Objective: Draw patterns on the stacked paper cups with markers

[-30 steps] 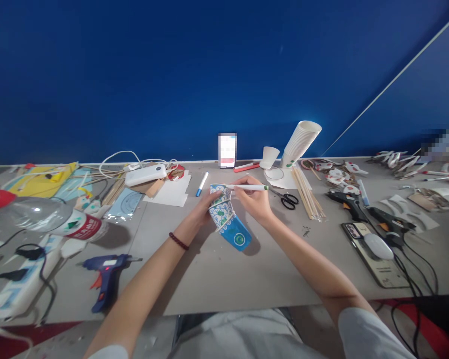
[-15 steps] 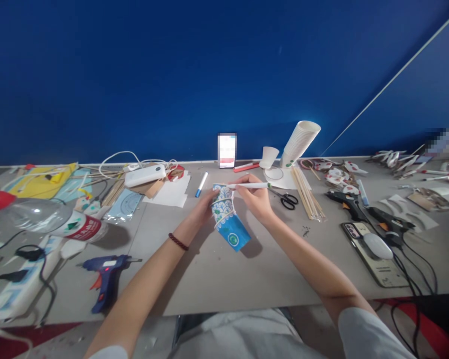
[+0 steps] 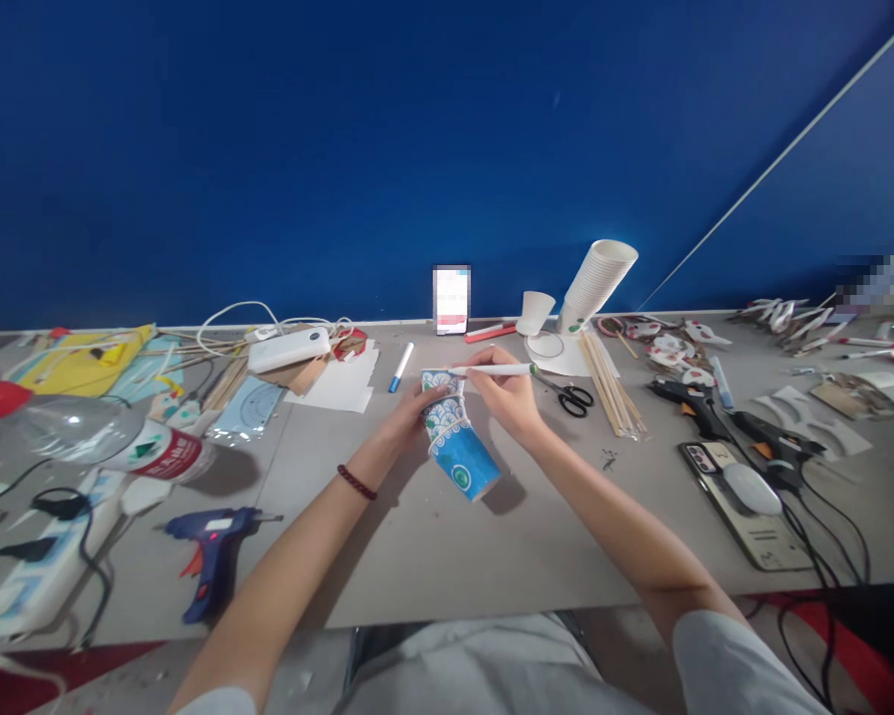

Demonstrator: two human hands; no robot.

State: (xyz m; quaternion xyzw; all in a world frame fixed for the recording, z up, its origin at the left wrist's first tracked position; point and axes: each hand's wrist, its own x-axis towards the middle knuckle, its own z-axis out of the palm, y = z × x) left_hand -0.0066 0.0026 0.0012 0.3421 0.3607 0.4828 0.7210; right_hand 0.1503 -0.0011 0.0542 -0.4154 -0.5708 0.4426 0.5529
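My left hand [image 3: 412, 415] is closed around the side of a paper-cup piece [image 3: 465, 463] made of joined cup sections, painted blue with white scale patterns and a green ring. It is held tilted above the table. In my right hand [image 3: 508, 393] is a white marker with a green end [image 3: 518, 369], pinched between the fingers. Its tip points left at the upper patterned section; whether it touches is too small to tell. A white marker with a blue cap [image 3: 401, 367] lies just beyond my left hand. Black scissors [image 3: 572, 398] rest right of my right hand.
A lit phone [image 3: 452, 300] leans on the blue wall. Stacked paper cups [image 3: 597, 286] and wooden sticks [image 3: 612, 387] are at right, near glue guns [image 3: 691, 405] and another phone [image 3: 745, 511]. On the left are a blue glue gun [image 3: 216, 556], a bottle [image 3: 104, 434] and a power strip [image 3: 52, 556].
The cup piece has turned slightly in my left hand, and the left thumb now shows across its patterned section. My right hand keeps the marker in nearly the same place.
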